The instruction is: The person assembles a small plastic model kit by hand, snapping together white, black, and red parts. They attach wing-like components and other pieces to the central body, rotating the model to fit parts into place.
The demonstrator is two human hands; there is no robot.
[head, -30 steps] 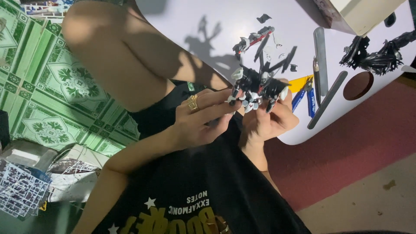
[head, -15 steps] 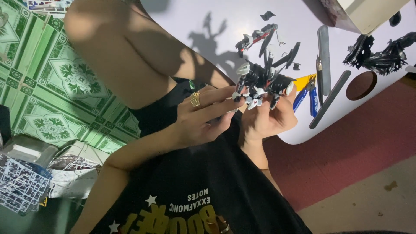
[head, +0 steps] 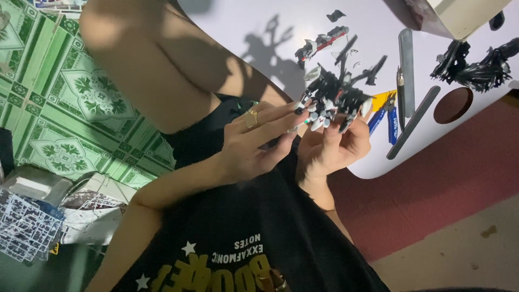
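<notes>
Both hands pinch the black-and-white robot model (head: 331,103), same as before. The left hand (head: 254,143) sits at its 8 o'clock, the right hand (head: 332,148) at 6 o'clock. The left fingers (head: 281,116) now reach out flatter.

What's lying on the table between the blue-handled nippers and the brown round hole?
In the head view, a long grey file lies slantwise between the nippers and the hole. The table on either side of it is bare.

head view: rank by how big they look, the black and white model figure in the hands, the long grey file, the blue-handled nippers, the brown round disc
1. long grey file
2. model figure, though it sits nearer the camera
3. blue-handled nippers, partly hidden
4. brown round disc
</notes>
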